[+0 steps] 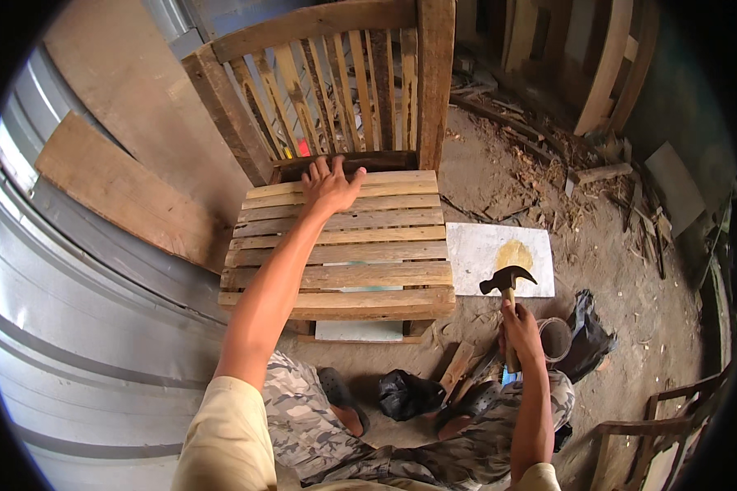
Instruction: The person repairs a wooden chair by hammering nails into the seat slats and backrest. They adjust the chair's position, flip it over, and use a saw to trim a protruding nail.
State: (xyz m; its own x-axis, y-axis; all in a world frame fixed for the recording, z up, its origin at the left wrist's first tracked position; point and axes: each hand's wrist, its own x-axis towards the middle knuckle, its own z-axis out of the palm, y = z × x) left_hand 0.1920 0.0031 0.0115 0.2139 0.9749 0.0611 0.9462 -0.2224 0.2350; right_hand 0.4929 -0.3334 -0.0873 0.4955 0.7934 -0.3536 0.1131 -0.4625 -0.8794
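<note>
In front of me stands a wooden chair (pixel 348 276) with a slatted seat and a tall slatted backrest (pixel 327 90). My left hand (pixel 331 190) reaches over the seat and lies on its rear slats, fingers spread toward the foot of the backrest; I see nothing held in it. Off the chair's right side, my right hand (pixel 522 329) is closed round the wooden handle of a claw hammer (pixel 509 280). The hammer's dark head points up and away from me, above a white board on the ground.
The white board (pixel 475 245) has a yellow patch. Near my feet lie a black plastic bag (pixel 405 393), a wood offcut (pixel 457 368) and a round container (pixel 555 339). Corrugated metal sheeting (pixel 98 360) and a plank (pixel 131 184) line the left. Wood scraps (pixel 602 173) litter the far right.
</note>
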